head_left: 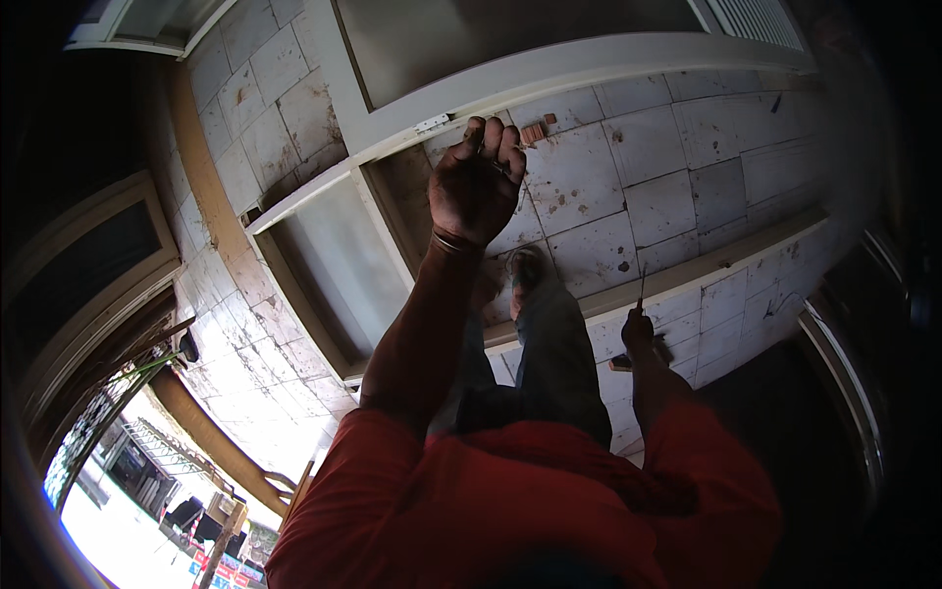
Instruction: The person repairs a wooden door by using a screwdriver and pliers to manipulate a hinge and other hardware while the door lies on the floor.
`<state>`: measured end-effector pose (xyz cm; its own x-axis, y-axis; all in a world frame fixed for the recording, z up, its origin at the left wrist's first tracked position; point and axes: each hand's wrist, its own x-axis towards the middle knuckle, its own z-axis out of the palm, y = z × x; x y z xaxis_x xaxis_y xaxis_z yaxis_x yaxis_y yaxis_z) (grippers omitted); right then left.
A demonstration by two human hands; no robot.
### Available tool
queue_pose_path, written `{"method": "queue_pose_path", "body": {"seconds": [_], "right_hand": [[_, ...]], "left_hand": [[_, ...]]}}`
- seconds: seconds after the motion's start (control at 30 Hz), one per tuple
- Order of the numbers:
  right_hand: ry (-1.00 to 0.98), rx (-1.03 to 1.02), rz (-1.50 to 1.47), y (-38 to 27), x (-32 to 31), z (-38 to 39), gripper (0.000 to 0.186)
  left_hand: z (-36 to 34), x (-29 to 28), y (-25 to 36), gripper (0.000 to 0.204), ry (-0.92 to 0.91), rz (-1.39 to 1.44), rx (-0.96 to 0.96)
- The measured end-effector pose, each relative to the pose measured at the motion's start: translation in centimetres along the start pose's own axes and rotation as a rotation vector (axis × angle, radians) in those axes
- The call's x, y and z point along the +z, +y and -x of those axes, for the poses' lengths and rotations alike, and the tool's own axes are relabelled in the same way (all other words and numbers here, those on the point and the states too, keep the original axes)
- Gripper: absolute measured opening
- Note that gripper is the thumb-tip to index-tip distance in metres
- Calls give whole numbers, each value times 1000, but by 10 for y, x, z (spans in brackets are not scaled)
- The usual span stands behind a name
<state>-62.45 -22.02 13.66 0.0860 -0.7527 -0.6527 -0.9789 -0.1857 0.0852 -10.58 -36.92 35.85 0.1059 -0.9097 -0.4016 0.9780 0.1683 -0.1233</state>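
My left hand (476, 187) is raised palm-up, fingers curled round something I cannot make out, beside a small hinge (432, 124) on the edge of a large white framed panel (579, 49). Lower at the right, my right hand (640, 328) grips a thin-shafted tool, apparently a screwdriver (642, 290), pointing away from me. Below that hand a long white wooden member (746, 253) crosses the floor, with a dark object (621, 362) beyond my wrist. A white framed frosted pane (334, 265) lies at left of my forearm.
Small reddish blocks (533, 133) lie on the dirty white floor tiles (579, 187). A wooden framed opening (83, 245) is at the left, and a bright doorway with stacked items (206, 515) at lower left. My legs (549, 363) and sandalled foot (525, 270) are below.
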Motion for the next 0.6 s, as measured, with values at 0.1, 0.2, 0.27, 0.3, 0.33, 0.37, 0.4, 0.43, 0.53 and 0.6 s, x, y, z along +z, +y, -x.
{"method": "queue_pose_path", "body": {"seconds": [0.1, 0.2, 0.27, 0.3, 0.33, 0.37, 0.4, 0.43, 0.53, 0.6], "right_hand": [[-72, -73, -8, 21, -18, 79, 19], [109, -117, -171, 29, -28, 123, 20], [129, -152, -292, 6, -72, 118, 20], [-73, 244, -816, -1, -83, 110, 18], [46, 259, -1063, -5, -94, 111, 48], [226, 109, -942, 3, -101, 110, 50], [394, -23, -802, 10, -102, 111, 51], [416, 56, -879, 15, -101, 119, 46], [460, 163, -519, 19, -121, 132, 23], [360, 423, -580, 5, -146, 132, 23]], "left_hand": [[12, 65, -33, 26, -83, -47, -106], [7, 128, -78, 28, -145, -102, -258], [6, 165, -97, 28, -221, -105, -299], [2, 182, -114, 26, -266, -108, -326], [-3, 200, -131, 25, -311, -115, -356], [-14, 210, -155, 24, -356, -93, -418], [-20, 220, -182, 24, -369, -93, -483], [-24, 231, -212, 21, -345, -107, -507], [-28, 246, -282, 23, -313, -161, -603], [-38, 234, -268, 26, -266, -359, -642]]}}
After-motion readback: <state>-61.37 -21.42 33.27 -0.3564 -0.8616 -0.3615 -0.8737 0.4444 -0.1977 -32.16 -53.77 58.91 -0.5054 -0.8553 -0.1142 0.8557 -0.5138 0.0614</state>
